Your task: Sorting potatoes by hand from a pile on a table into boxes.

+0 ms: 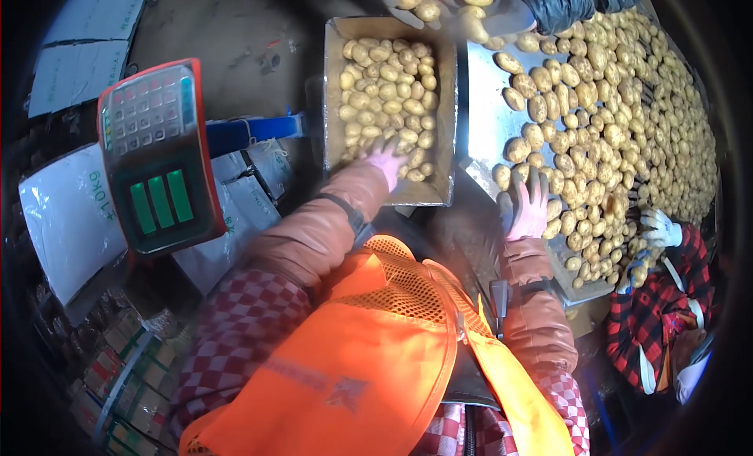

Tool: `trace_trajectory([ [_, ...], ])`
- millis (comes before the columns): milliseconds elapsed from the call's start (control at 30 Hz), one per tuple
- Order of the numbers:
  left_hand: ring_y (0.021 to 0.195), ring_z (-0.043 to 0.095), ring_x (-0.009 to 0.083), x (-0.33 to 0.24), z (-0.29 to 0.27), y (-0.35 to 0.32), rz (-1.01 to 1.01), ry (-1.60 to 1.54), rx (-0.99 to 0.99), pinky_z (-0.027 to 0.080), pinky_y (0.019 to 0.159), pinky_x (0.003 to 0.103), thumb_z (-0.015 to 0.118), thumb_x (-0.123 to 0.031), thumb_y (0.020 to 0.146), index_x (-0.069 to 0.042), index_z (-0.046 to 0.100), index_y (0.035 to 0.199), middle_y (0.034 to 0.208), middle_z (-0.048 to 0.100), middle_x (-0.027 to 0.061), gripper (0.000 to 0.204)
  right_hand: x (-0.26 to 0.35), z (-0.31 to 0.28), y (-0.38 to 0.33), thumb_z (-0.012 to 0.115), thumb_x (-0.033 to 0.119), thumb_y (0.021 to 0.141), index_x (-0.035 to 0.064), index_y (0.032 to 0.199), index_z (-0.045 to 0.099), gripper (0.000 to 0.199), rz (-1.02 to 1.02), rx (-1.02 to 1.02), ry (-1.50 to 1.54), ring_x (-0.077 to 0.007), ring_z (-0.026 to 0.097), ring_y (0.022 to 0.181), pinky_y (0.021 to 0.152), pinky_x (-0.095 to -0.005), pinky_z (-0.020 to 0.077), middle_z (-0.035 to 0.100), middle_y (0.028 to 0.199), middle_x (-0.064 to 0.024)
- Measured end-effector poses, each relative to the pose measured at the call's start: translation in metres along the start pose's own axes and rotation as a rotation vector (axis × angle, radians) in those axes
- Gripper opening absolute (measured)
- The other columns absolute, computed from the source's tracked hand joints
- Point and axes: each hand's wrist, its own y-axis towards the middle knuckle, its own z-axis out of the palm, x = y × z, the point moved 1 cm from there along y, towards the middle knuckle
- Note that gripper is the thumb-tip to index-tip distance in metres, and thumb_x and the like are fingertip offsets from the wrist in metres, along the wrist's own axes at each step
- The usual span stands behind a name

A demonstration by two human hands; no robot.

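Note:
A cardboard box [447, 103] filled with yellow potatoes sits straight ahead of me. My left hand [384, 159], in a pink glove, reaches into its near end and rests on the potatoes with fingers spread. My right hand [527, 207], also gloved, lies flat with fingers apart on the potatoes [612, 127] heaped on a metal sorting table [485, 103] to the right of the box. Neither hand visibly grips a potato.
A red weighing scale display [157, 154] stands at left above white sacks [70, 213]. Another person's gloved hands [423, 5] handle potatoes at the top. A person in a red checked sleeve [659, 299] works at right. Stacked cartons [125, 377] sit lower left.

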Motion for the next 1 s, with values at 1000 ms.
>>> trace_trajectory([
  [1000, 0.134, 0.055, 0.0363, 0.066, 0.101, -0.134, -0.745, -1.108, -1.073, 0.043, 0.113, 0.041, 0.062, -0.041, 0.1, -0.009, 0.055, 0.146, 0.144, 0.058, 0.0222, 0.056, -0.015, 0.008, -0.007, 0.063, 0.038, 0.097, 0.013, 0.14, 0.062, 0.05, -0.017, 0.05, 0.12, -0.0443, 0.027, 0.151, 0.124, -0.0517, 0.0257, 0.036, 0.163, -0.0205],
])
